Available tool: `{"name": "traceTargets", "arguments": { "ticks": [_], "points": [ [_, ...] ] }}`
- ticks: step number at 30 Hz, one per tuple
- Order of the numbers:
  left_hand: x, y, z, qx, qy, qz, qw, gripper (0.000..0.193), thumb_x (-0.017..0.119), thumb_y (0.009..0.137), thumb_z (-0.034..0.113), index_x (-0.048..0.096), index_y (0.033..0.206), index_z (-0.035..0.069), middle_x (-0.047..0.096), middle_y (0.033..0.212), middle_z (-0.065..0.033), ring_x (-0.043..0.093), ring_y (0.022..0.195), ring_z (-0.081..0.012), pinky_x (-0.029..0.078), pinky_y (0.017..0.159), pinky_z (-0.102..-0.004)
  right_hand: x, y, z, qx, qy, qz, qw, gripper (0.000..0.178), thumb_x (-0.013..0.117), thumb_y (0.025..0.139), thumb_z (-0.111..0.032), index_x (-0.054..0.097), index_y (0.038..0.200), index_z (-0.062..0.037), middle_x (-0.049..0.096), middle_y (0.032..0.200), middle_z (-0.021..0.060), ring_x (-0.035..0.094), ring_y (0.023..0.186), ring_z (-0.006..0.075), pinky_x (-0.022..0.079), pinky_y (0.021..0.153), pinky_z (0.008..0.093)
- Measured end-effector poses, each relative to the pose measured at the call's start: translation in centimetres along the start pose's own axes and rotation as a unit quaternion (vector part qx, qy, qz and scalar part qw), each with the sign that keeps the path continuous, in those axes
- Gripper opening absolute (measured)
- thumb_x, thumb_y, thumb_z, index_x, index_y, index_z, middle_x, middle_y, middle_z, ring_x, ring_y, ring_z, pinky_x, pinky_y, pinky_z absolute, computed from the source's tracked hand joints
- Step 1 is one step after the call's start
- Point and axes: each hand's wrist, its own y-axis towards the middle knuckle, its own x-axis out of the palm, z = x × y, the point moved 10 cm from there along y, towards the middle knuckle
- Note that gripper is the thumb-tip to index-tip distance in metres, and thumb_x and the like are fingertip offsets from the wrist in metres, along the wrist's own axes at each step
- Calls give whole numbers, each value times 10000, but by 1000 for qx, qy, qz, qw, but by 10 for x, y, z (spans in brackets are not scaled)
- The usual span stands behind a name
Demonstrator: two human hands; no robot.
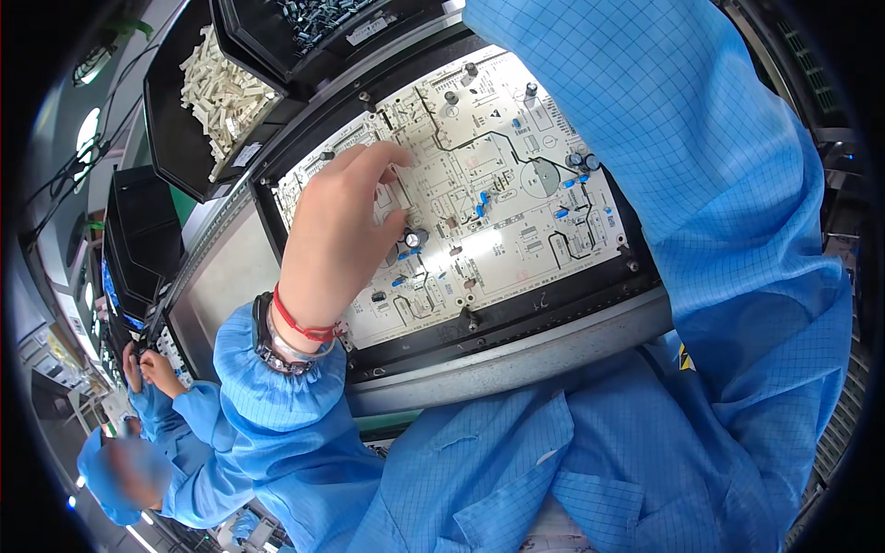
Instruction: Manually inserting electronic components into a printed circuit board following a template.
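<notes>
My left hand (336, 221) hovers over the left part of a white printed circuit board (507, 221). Its fingers are curled, with a gap between them and the thumb, and I see nothing held in it. Close to the thumb stands a dark round capacitor (412, 239). Small blue components (481, 205) and several other upright capacitors (578, 161) are set in the board, which lies in a black frame (516, 315). The right arm, in a blue sleeve (682, 120), reaches up past the top edge; my right hand is outside the view.
Beyond the board's far left side sit a black bin of off-white parts (221, 97) and another with dark bluish parts (318, 20). A metal rail (516, 361) runs along the near edge. At the far left a co-worker in blue (184, 415) works with both hands.
</notes>
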Motion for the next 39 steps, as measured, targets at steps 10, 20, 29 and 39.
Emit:
{"name": "traceTargets", "arguments": {
  "ticks": [10,20,29,39],
  "points": [
    [-3,11,1,-1,17,8,1000,428,683,630,-54,565,1032,38,591,902,-147,567,868,-327,469,749,-375,-4,1,2,-56,13,5,998,116,619,753,-129,642,743,-16,647,764,165,636,761,306,507,714,364],
    [-76,5,-27,-10,1,157,987,270,664,719,22,648,987,49,645,833,-140,627,742,-250,500,681,-318,-25,-63,7,100,214,-140,961,105,597,789,-93,580,785,11,608,677,88,576,562,178,490,627,311],
    [-109,28,-117,-36,175,131,975,232,459,828,101,644,931,5,628,864,-211,595,844,-373,480,756,-401,-12,-107,26,115,375,-282,876,150,502,880,18,568,1013,0,595,896,53,591,854,121,495,782,252],
    [-101,22,-101,-94,100,113,984,297,484,878,171,596,1082,-14,647,910,-182,615,814,-326,484,782,-339,9,-149,-12,90,254,-347,898,90,579,842,-8,564,928,17,600,882,76,601,829,140,472,751,263]
  ]
}}
